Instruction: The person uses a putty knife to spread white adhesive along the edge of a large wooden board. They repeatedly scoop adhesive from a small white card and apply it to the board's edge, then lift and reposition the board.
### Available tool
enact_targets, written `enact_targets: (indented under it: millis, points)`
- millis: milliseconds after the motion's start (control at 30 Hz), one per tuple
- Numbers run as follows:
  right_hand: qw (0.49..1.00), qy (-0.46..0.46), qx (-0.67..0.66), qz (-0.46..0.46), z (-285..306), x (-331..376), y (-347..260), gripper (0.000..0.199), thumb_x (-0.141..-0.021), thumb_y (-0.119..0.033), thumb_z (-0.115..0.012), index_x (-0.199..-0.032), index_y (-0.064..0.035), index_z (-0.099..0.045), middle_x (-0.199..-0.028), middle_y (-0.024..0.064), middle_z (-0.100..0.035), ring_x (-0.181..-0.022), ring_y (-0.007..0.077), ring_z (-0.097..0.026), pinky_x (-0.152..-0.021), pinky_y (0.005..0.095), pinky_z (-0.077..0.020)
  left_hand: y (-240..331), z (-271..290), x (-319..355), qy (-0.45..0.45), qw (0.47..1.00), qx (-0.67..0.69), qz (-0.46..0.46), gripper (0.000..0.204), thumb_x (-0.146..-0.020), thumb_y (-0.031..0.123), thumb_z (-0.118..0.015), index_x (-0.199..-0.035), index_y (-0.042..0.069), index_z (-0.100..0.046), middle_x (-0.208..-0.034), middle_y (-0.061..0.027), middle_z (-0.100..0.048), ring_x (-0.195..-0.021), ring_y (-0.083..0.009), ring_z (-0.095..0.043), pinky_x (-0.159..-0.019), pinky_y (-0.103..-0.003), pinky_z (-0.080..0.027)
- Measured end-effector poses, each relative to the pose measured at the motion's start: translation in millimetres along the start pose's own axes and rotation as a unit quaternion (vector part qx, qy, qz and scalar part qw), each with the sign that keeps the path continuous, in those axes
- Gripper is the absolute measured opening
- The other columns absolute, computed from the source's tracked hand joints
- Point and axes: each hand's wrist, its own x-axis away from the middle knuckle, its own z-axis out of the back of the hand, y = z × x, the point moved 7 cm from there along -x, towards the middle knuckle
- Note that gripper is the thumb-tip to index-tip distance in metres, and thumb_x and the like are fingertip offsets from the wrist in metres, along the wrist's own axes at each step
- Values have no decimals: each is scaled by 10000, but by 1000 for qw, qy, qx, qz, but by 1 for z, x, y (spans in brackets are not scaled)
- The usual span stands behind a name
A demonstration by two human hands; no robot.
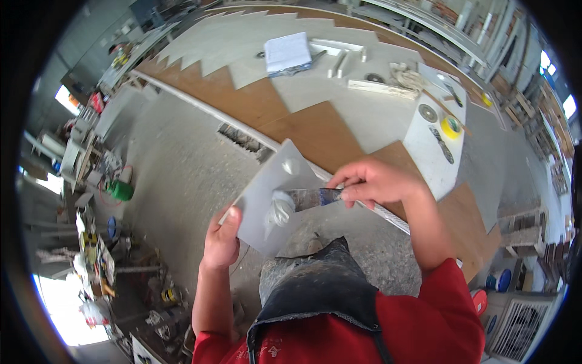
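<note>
Between the left hand (224, 238) and the right hand (376, 182), a pale flat board (251, 212) is held tilted, bearing a ridged heap of white paste (280, 212) and, farther from the body, a smaller white dab (291, 165). The left hand grips the board's near left edge, thumb on top; its fingers beneath are hidden. The right hand pinches a scraper (306, 199) by its blue end, the blade reaching into the heap.

The paste looks only partly worked: it is on the board and folded into ridges, but heap and dab lie apart, neither spread flat. Whether any has been used elsewhere, I cannot tell.

Just beyond the hands lie brown sheeting (315, 127) and overlapping pale panels. Past the right hand, a white slab (422, 161) carries a yellow tape roll (451, 127); farthest ahead are papers (287, 52).
</note>
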Motion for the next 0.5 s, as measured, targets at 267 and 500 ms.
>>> enact_targets:
  millis: [267, 500]
  points:
    - [830, 73, 549, 60, 23, -28, -110, 129, -770, -89, -629, -863, -21, -687, -786, 101, -674, -725, 250, -664, -626, 359, -506, -28, -67, -153, -77, 981, -145, 107, 587, -1021, 469, -525, -1322, -32, -567, -1002, -100, -691, -785, -142, -674, -566, -269, -539]
    - [700, 318, 639, -26, 54, 32, -141, 42, -718, -107, -669, -747, -83, -651, -792, 73, -584, -844, 271, -608, -745, 390, -487, -37, -119, -240, -204, 936, 187, 218, 578, -1075, 463, -327, -1412, 10, -452, -1360, -141, -582, -1190, -290, -616, -962, -446, -528]
